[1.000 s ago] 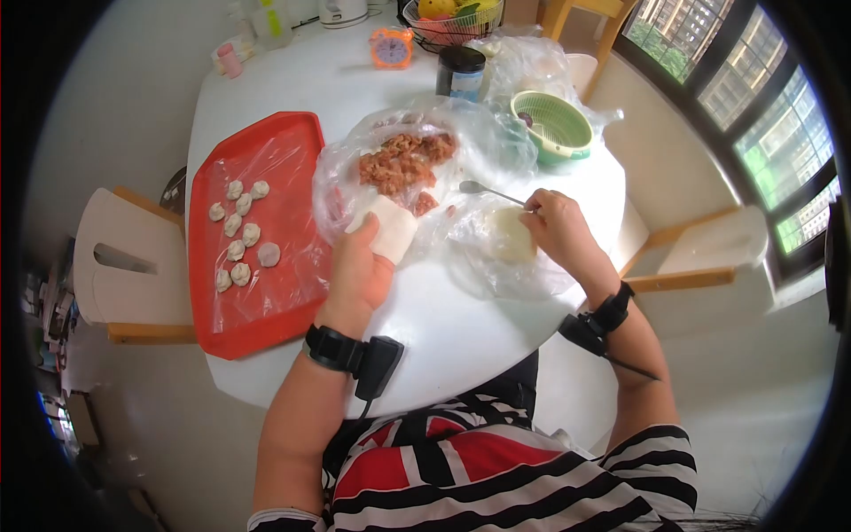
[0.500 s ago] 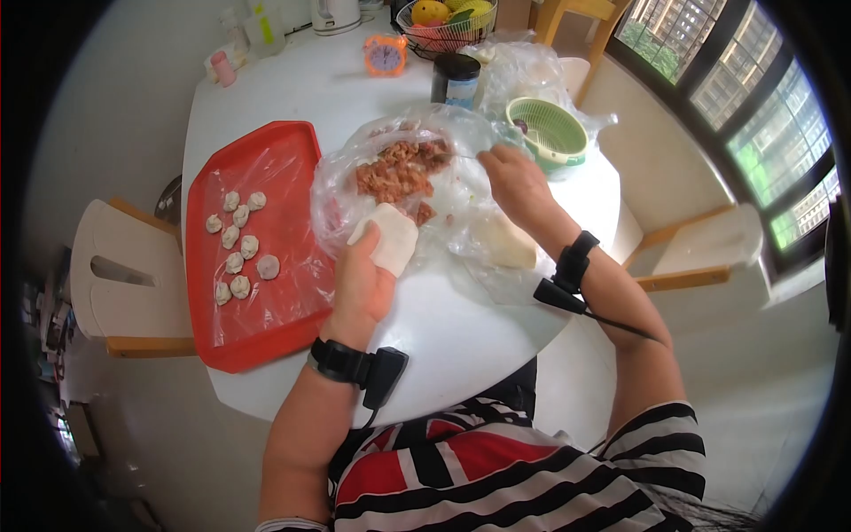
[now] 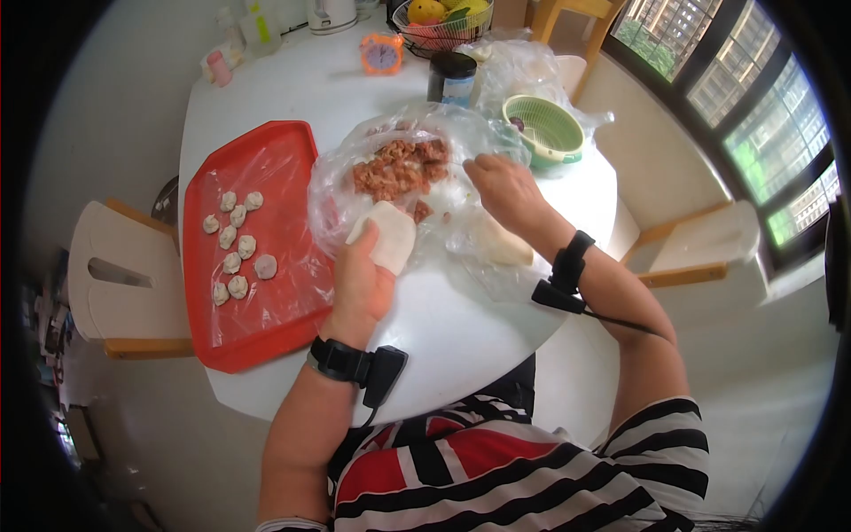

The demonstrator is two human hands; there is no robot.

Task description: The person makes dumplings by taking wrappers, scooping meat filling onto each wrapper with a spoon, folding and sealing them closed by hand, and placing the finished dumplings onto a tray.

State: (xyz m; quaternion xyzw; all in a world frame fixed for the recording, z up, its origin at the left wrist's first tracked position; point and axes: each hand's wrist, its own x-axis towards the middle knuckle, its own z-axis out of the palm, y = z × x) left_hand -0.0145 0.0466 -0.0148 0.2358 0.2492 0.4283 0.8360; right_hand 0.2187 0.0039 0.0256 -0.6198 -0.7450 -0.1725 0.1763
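R hand (image 3: 508, 190) now nr meat (image 3: 386, 179)

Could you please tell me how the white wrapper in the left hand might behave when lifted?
The white wrapper is probably light and floppy, since it looks thin and flat. It likely folds rather than cracks, if its dough matches the gathered dumplings on the red tray.

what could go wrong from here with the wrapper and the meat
The wrapper lies under the left hand's thumb, so it might crease or tear if pressed.
The bag under the meat looks loose and crumpled; the right hand could snag it and shift the meat.
Some dumplings sit close together on the tray and may stick.
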